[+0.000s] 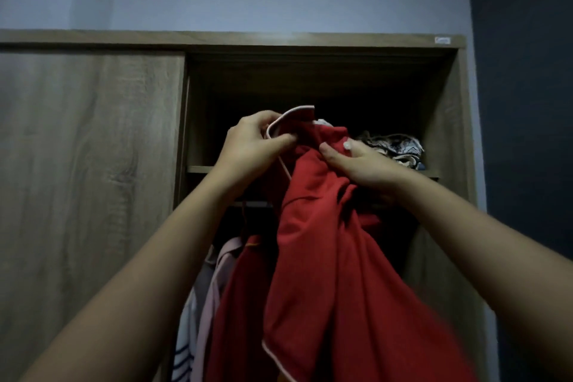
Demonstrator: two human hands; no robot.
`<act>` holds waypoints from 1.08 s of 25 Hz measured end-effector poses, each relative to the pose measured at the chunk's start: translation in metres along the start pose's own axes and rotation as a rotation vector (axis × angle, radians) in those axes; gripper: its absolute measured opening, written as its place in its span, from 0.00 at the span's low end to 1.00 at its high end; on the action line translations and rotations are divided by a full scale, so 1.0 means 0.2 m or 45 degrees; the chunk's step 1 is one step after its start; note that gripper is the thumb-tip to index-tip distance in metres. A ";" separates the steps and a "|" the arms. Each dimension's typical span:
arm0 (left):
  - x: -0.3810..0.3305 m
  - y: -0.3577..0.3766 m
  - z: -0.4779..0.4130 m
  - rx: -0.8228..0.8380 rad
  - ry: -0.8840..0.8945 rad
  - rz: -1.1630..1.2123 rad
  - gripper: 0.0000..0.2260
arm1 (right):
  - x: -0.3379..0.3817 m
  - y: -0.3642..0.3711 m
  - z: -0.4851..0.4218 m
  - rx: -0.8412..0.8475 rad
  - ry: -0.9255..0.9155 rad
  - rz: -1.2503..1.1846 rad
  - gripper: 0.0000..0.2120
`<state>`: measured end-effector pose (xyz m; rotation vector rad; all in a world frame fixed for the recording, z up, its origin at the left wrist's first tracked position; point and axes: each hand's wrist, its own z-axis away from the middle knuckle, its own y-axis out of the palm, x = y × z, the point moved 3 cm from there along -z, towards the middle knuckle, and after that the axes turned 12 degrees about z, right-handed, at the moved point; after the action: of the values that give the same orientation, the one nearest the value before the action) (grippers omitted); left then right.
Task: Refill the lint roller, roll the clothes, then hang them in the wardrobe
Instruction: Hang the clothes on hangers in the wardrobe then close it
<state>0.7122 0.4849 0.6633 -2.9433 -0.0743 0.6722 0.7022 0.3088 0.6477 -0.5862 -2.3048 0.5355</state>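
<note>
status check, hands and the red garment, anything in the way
Left hand pinching red garment at its pink-trimmed top; right hand gripping the fabric. Garment held up before open wardrobe, not on rail. Hung clothes close below.

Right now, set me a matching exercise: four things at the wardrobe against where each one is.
Things:
1. red garment
2. hanger
3. patterned clothes
4. pink garment

Places:
a. lying on the shelf
b. hanging below the rail
c. bunched in the right hand
d. held in the left hand

Pairs: 1-c, 2-d, 3-a, 4-b
</note>
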 end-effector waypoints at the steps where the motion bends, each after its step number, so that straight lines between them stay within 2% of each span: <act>1: -0.03 0.01 0.03 0.063 -0.054 0.155 0.14 | -0.03 0.00 0.05 0.046 0.049 -0.063 0.07; 3: -0.13 0.04 0.10 0.159 -0.106 0.443 0.19 | -0.03 0.02 0.19 0.162 0.145 -0.141 0.11; 6: -0.28 0.14 0.20 0.200 -0.209 0.784 0.08 | -0.11 -0.01 0.38 0.227 0.301 -0.021 0.19; 7: -0.31 0.18 0.23 0.219 -0.244 0.881 0.04 | -0.15 -0.01 0.43 0.265 0.421 -0.013 0.24; 8: -0.33 0.21 0.26 0.227 -0.276 0.998 0.03 | -0.17 -0.02 0.48 0.293 0.521 0.020 0.38; 9: -0.34 0.25 0.29 0.224 -0.318 1.126 0.05 | -0.21 -0.03 0.52 0.332 0.519 0.085 0.55; 10: -0.35 0.27 0.32 0.218 -0.341 1.196 0.10 | -0.23 -0.04 0.56 0.293 0.457 0.158 0.59; 11: -0.36 0.30 0.34 0.220 -0.345 1.187 0.15 | -0.20 -0.05 0.61 0.253 0.398 0.188 0.48; 12: -0.37 0.34 0.37 0.217 -0.347 1.102 0.19 | -0.18 -0.06 0.64 0.231 0.313 0.316 0.31; 13: -0.36 0.38 0.40 0.211 -0.361 0.976 0.21 | -0.17 -0.08 0.67 0.189 0.303 0.265 0.20; 15: -0.34 0.45 0.46 0.188 -0.397 0.647 0.21 | -0.18 -0.12 0.72 -0.012 0.259 0.097 0.16; 17: -0.32 0.51 0.50 0.114 -0.431 0.232 0.19 | -0.17 -0.19 0.84 -0.433 0.174 -0.060 0.07; 18: -0.31 0.52 0.51 0.033 -0.478 0.082 0.17 | -0.17 -0.19 0.89 -0.639 0.154 -0.039 0.06; 19: -0.30 0.52 0.52 -0.059 -0.542 0.022 0.15 | -0.19 -0.17 0.96 -0.695 0.139 -0.003 0.08; 20: -0.30 0.53 0.53 -0.131 -0.608 0.045 0.14 | -0.18 -0.13 1.02 -0.622 0.061 0.103 0.08; 22: -0.31 0.56 0.55 -0.216 -0.692 0.160 0.10 | -0.13 0.03 1.14 -0.197 0.024 0.262 0.08; 24: -0.34 0.60 0.57 -0.236 -0.727 0.239 0.06 | -0.16 0.17 1.19 0.149 0.209 0.282 0.26; 25: -0.35 0.62 0.56 -0.243 -0.744 0.289 0.08 | -0.18 0.22 1.19 0.172 0.306 0.272 0.33; 27: -0.36 0.65 0.56 -0.241 -0.720 0.344 0.09 | -0.19 0.25 1.18 0.042 0.362 0.203 0.36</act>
<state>0.6009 0.3629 0.5781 -2.8553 0.2240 1.5989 0.5744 0.2789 0.4418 -0.7819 -1.9887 0.5273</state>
